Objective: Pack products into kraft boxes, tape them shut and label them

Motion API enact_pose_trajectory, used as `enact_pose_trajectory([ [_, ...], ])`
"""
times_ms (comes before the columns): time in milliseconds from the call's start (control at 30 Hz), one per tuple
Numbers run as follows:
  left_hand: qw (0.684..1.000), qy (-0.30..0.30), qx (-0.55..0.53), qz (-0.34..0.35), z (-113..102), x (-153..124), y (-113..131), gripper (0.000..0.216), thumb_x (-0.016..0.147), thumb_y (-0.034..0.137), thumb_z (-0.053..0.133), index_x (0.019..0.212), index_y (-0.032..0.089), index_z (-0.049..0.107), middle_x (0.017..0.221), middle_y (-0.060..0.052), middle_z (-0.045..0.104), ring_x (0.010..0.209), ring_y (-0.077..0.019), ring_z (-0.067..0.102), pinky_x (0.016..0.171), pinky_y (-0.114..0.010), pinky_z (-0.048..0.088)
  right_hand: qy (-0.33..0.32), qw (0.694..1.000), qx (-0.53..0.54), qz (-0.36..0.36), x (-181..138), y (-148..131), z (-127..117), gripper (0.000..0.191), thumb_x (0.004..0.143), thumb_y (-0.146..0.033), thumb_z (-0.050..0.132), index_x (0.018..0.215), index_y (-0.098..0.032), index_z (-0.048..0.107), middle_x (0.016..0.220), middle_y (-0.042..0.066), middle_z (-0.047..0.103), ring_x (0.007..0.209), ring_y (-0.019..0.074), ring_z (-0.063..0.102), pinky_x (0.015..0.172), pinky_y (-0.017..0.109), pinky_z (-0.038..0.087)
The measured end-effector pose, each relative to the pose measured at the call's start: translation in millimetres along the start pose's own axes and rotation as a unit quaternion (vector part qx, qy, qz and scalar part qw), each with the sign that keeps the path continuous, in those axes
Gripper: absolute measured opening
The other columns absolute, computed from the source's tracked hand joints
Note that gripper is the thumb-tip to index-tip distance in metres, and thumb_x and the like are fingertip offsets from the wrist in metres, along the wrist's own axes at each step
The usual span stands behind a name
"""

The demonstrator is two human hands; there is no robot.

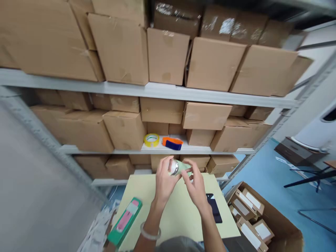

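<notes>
A pale green bottle [181, 167] with a shiny silver band and a white end lies tilted on its side in the air above the table [181, 220]. My left hand [165, 182] is curled around its white, banded end. At the green end, the thumb and fingers of my right hand [195, 185] close on it from the right. Fingers cover part of the bottle, so its exact kind is hard to make out. A long green box [125, 222] with pink and white panels rests on the table's left side. On the right lies a dark phone or tablet [214, 208].
Shelving [168, 90] stacked with cardboard boxes [168, 57] stands ahead. A yellow tape roll [146, 140] and an orange and dark blue strap [172, 143] lie on the middle shelf. To the right, a large carton [285, 227] holds several small labelled boxes [253, 201].
</notes>
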State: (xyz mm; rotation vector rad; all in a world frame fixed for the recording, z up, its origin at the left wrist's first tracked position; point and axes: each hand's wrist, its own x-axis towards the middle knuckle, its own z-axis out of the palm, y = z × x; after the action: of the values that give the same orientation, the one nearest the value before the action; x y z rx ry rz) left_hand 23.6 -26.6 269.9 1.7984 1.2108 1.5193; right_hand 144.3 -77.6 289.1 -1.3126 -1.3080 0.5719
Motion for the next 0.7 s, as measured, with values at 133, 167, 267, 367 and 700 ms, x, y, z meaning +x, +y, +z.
enact_pose_trajectory([
  [133,0.999,-0.017,-0.027,0.004,5,-7,0,0.066,0.074,0.022,0.076,0.133,0.022,0.048,0.128,-0.010,0.054,0.119,-0.0225,0.059,0.102,-0.036,0.051,-0.043,0.998,-0.043,0.030,0,14,1,0.052,0.089,-0.051,0.056,0.132,-0.021,0.054,0.120,0.011,0.066,0.076,0.0172,0.061,0.063,0.029,0.050],
  [167,0.999,-0.030,-0.032,0.008,4,-8,1,0.068,0.074,0.019,0.075,0.136,0.022,0.046,0.132,-0.011,0.052,0.120,-0.0220,0.059,0.103,-0.036,0.050,-0.047,0.997,-0.056,0.036,0,17,1,0.055,0.089,-0.053,0.056,0.134,-0.020,0.053,0.114,0.011,0.068,0.073,0.0171,0.061,0.064,0.029,0.050],
  [267,0.995,-0.085,-0.031,0.042,-2,-12,3,0.070,0.078,0.016,0.069,0.142,0.024,0.041,0.141,-0.011,0.047,0.128,-0.0219,0.054,0.109,-0.036,0.047,-0.054,0.994,-0.085,0.047,-1,22,2,0.064,0.088,-0.057,0.056,0.139,-0.018,0.048,0.107,0.011,0.070,0.074,0.0201,0.065,0.063,0.031,0.051],
  [367,0.990,-0.119,-0.022,0.078,-10,-16,4,0.069,0.082,0.018,0.062,0.147,0.021,0.037,0.144,-0.013,0.044,0.136,-0.0226,0.046,0.114,-0.038,0.040,-0.052,0.992,-0.109,0.023,0,23,3,0.069,0.083,-0.059,0.061,0.139,-0.020,0.048,0.123,0.013,0.065,0.093,0.0247,0.066,0.073,0.035,0.054],
  [700,0.983,-0.178,0.018,0.036,-31,-24,-16,0.075,0.086,0.022,0.050,0.156,0.027,0.023,0.158,-0.002,0.036,0.144,-0.0222,0.040,0.117,-0.027,0.036,-0.067,0.990,-0.124,-0.012,2,38,27,0.060,0.072,-0.053,0.074,0.120,-0.019,0.060,0.111,0.009,0.067,0.089,0.0220,0.063,0.076,0.036,0.053],
])
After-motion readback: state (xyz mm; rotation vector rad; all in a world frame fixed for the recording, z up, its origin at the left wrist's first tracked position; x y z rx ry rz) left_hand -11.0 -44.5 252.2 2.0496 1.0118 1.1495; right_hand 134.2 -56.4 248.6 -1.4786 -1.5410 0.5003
